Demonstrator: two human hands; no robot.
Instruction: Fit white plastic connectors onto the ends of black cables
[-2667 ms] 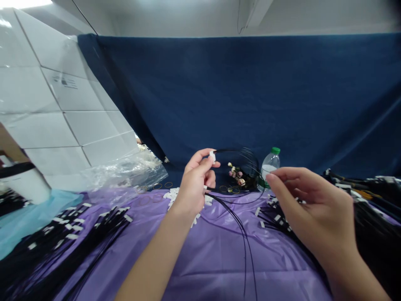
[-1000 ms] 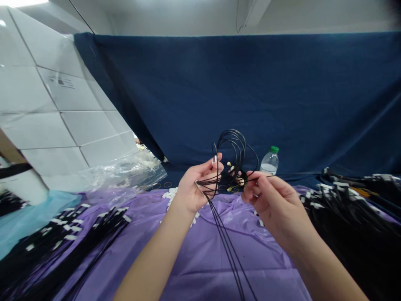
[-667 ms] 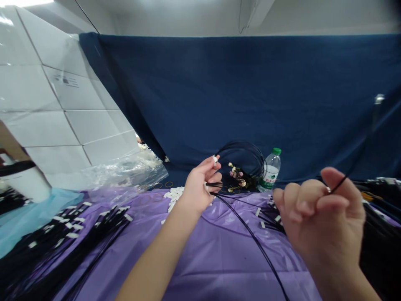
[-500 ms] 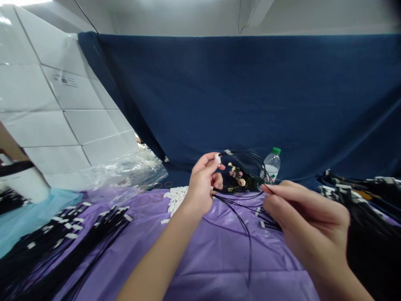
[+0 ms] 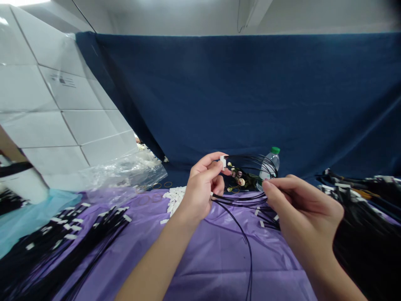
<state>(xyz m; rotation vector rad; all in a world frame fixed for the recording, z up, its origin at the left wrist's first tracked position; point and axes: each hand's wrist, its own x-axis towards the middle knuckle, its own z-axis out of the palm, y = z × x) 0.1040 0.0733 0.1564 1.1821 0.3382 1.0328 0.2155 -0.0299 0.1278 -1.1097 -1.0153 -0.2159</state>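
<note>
My left hand (image 5: 203,184) pinches a small white connector (image 5: 223,162) between thumb and finger, while its lower fingers close round more of the same cables. Thin black cables (image 5: 250,158) run from the connector, curve to the right and come back towards my left palm. At the right side of this loop, my right hand (image 5: 300,209) pinches a cable between thumb and forefinger. One or more loose strands (image 5: 246,238) hang below my left hand over the purple cloth (image 5: 216,255). A pile of white connectors (image 5: 176,198) lies behind my left wrist.
Bundles of black cables with white ends (image 5: 106,225) lie at left, with more cables (image 5: 360,209) at right. A green-capped bottle (image 5: 273,161) and small flowers (image 5: 240,181) stand behind the hands. White boxes (image 5: 31,90) are stacked at left; a blue curtain (image 5: 234,92) hangs behind.
The connector in my left hand has turned more upright and shifted slightly right. The cable loop now reaches farther right, and my right hand has moved slightly left and tilted.
</note>
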